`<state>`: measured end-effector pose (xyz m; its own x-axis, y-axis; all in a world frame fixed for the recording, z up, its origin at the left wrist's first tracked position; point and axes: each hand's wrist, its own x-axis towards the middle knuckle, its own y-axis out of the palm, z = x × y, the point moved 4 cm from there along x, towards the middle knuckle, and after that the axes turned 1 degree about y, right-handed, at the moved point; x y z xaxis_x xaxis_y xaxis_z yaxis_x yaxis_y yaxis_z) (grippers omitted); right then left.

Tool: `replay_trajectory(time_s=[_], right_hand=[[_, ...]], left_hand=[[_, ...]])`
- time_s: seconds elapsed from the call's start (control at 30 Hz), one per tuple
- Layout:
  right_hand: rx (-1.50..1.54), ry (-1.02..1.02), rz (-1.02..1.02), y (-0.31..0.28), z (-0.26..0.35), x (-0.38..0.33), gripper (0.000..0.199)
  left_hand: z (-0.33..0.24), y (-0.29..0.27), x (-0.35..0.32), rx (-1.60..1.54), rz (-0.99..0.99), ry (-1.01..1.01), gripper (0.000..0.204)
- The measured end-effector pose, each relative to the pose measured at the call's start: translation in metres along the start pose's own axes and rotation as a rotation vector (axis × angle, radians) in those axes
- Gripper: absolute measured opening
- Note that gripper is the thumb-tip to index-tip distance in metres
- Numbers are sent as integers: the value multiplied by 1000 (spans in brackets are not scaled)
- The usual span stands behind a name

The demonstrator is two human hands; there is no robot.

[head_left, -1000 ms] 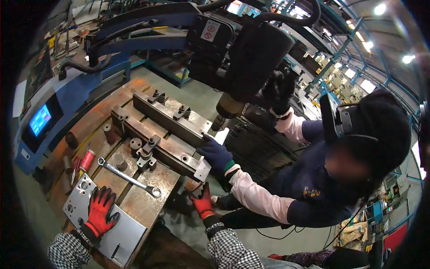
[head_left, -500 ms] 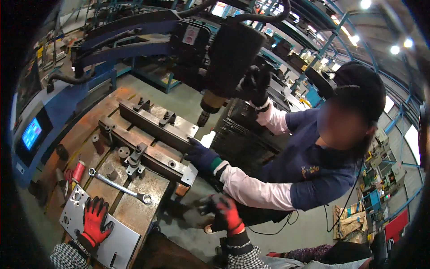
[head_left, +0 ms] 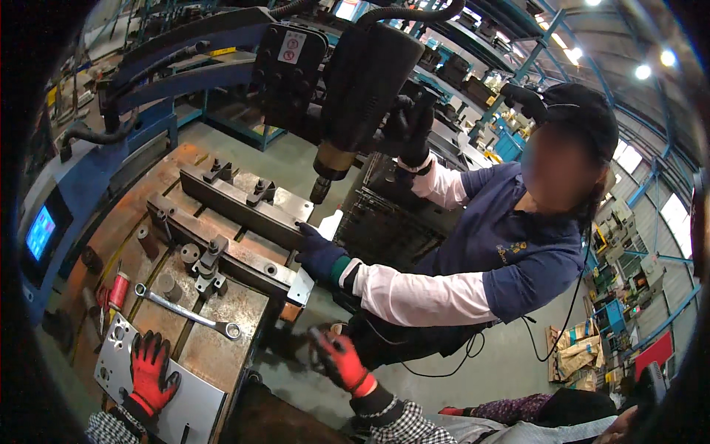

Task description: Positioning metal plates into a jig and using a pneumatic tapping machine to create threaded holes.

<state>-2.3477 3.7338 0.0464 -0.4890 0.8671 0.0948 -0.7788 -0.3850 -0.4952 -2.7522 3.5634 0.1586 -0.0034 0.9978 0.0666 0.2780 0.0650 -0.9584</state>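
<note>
My left hand (head_left: pixel 153 374), in a red and black glove, lies flat with fingers spread on a grey metal plate (head_left: pixel 198 394) with holes at its far end. The plate rests on the near end of the work table. My right hand (head_left: pixel 342 361), gloved alike, hangs in the air beyond the table's right edge. Its dark fingers are loosely bent and somewhat blurred, and I see nothing in them. Beyond the plate lies a double-ended ring wrench (head_left: pixel 185 311). A red spool-like item (head_left: pixel 118 291) stands left of it.
Across the table, a co-worker's gloved hand (head_left: pixel 322 254) touches the end of a clamped steel bar (head_left: pixel 240 218). Their other hand (head_left: pixel 411 132) is at the black drilling head (head_left: pixel 366 89). Clamps (head_left: pixel 211 266) stand mid-table. A lit screen (head_left: pixel 40 232) is at left.
The whole view has shifted slightly. My right hand has moved a little to the left, its fingers more bent. The left hand stays on the plate. The co-worker's hands keep their places.
</note>
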Motion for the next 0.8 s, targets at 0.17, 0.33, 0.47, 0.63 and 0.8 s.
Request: replay_trajectory(time_s=[0.17,0.33,0.47,0.63,0.8], right_hand=[[-213,-298,-39,46,29,-26,60],[158,-114,27,62,18,-32,57],[31,-171,63,65,85,-28,45],[554,188,101,91,70,-46,47],[580,306,217,92,108,-54,52]], left_hand=[[4,2,1,9,-41,38,94],[1,3,2,27,-18,0,94],[3,-10,-8,23,-11,-24,93],[3,-11,-3,-51,-9,-11,93],[11,-13,-16,-16,-8,-26,94]])
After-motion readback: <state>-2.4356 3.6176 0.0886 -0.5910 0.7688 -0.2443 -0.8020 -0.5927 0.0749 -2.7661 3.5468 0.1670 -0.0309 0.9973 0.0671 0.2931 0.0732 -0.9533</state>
